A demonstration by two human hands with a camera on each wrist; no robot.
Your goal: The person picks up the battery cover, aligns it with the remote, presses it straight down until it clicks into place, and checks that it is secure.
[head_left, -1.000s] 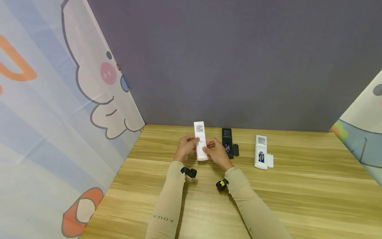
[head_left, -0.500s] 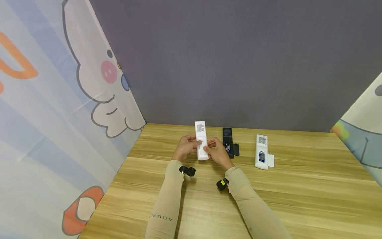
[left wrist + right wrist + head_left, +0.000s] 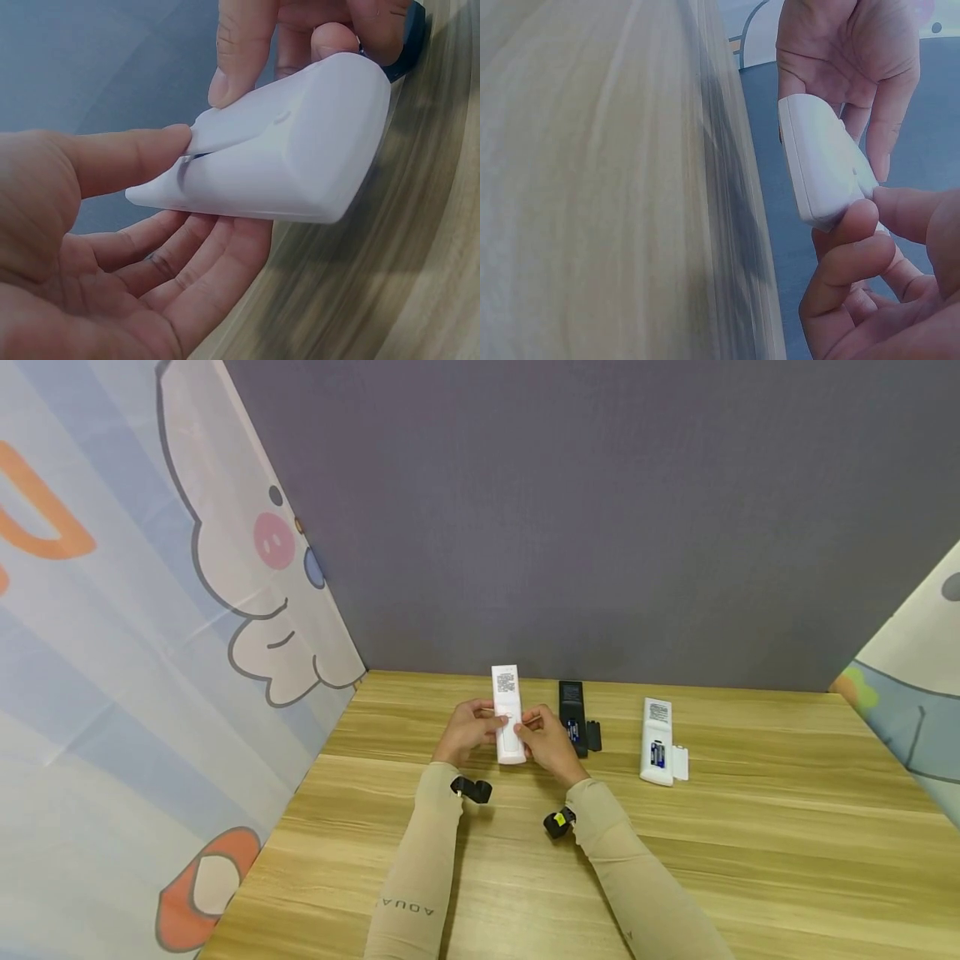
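Both hands hold a white remote control (image 3: 506, 689) back side up, above the table near its far edge. My left hand (image 3: 462, 732) grips its left side, fingers underneath and thumb on top at one end of the battery cover (image 3: 244, 124). In the left wrist view that cover end stands slightly raised, with a thin dark gap under its edge. My right hand (image 3: 552, 747) pinches the other side near the rounded end, its thumb pressing on the cover. The right wrist view shows the remote's end (image 3: 817, 165) between both hands.
Right of the hands lies a black remote (image 3: 572, 702) with batteries exposed and its black cover (image 3: 594, 736) beside it. Farther right lies another white remote (image 3: 657, 727), also showing batteries, next to its white cover (image 3: 680, 763). A grey panel (image 3: 570, 527) rises behind the wooden table (image 3: 787, 827).
The white remote has shifted slightly to the right in the hands. My left thumb has moved a little right with it, and the right hand has barely moved.
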